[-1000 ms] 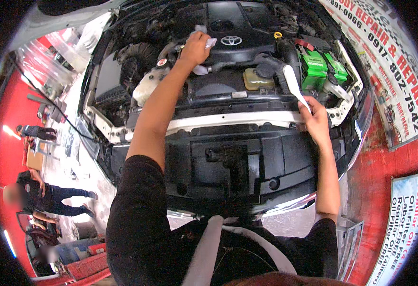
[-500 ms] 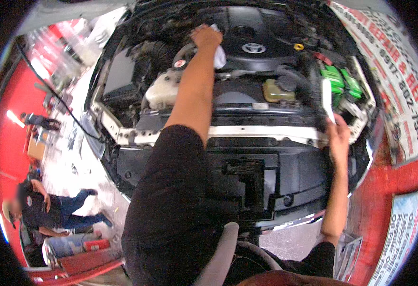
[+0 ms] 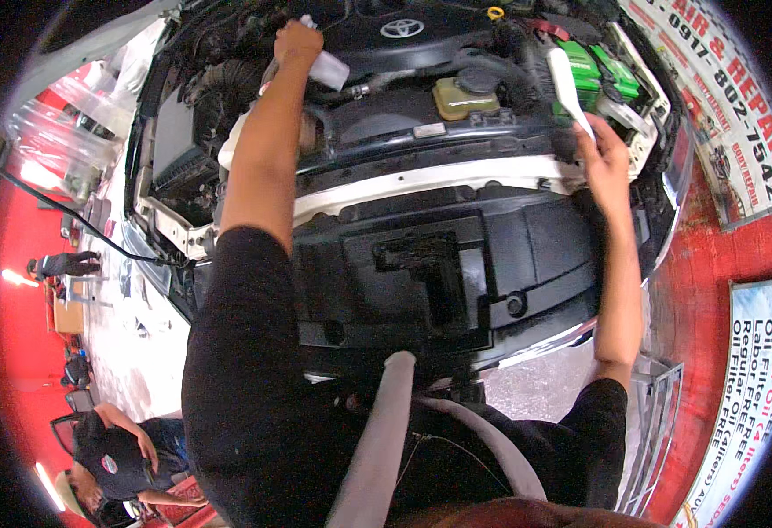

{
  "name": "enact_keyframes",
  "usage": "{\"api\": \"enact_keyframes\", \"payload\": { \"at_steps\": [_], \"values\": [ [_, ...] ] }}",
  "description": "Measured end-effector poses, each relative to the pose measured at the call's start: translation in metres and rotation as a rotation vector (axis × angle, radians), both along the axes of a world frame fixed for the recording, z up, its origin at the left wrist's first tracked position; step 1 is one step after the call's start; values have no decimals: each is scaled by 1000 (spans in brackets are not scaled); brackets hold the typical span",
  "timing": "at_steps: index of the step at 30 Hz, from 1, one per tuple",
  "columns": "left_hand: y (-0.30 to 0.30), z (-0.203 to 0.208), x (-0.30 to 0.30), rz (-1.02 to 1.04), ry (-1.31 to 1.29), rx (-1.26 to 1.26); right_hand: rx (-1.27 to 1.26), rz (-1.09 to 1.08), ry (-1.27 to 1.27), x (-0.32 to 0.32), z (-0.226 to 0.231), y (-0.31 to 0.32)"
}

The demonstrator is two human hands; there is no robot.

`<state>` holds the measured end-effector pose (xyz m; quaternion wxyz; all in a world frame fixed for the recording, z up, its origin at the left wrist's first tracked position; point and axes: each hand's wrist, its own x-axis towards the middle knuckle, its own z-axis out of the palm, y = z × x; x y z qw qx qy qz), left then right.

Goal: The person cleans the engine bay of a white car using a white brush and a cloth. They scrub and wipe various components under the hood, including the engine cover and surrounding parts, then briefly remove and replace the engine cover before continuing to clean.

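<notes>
My left hand [image 3: 299, 44] reaches to the far left of the engine bay, closed on a white cloth [image 3: 329, 70] that hangs out beside the fingers. It is next to the black engine cover [image 3: 386, 55]. My right hand [image 3: 604, 158] grips the slim end of a white long-handled tool [image 3: 563, 81] whose wide rounded end points away from me; its exact kind cannot be made out. That tool lies over the area beside the green battery [image 3: 579, 75]. A yellowish coolant reservoir [image 3: 463, 100] sits between my arms.
The white front crossbar [image 3: 395, 188] and a black plastic panel [image 3: 315, 290] lie nearest me. A hood prop rod [image 3: 69, 211] slants at left. Another person [image 3: 122, 449] is at the lower left; a metal rack [image 3: 654, 440] and signs [image 3: 746, 378] stand at right.
The view has shifted, so the engine bay sits higher and further left. My left hand still holds the cloth, and my right hand still holds the white tool. The person at left has bent lower.
</notes>
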<state>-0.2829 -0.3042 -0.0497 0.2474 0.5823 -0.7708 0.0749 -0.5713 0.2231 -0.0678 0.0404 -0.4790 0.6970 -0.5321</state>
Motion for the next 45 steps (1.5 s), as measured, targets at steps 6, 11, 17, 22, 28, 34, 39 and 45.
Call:
{"api": "enact_keyframes", "payload": {
  "at_steps": [6,11,17,22,28,34,39,45],
  "values": [
    [136,9,36,-504,-149,112,46,-29,72,18,17,9],
    [218,-30,44,-515,-527,241,-28,62,56,22,18,12],
    [241,-22,36,-203,-711,363,-50,82,44,17,19,17],
    [214,-51,-3,-513,-234,525,-98,93,-7,20,26,17],
    [231,-40,-55,-834,-588,476,-169,116,52,12,16,16],
    [222,-33,-15,-625,-301,643,-165,115,51,7,7,11],
    [205,-44,-47,-692,-588,412,-169,123,64,16,14,10],
    [206,-28,-50,-720,-648,390,-111,115,62,11,14,15]
  ]
}}
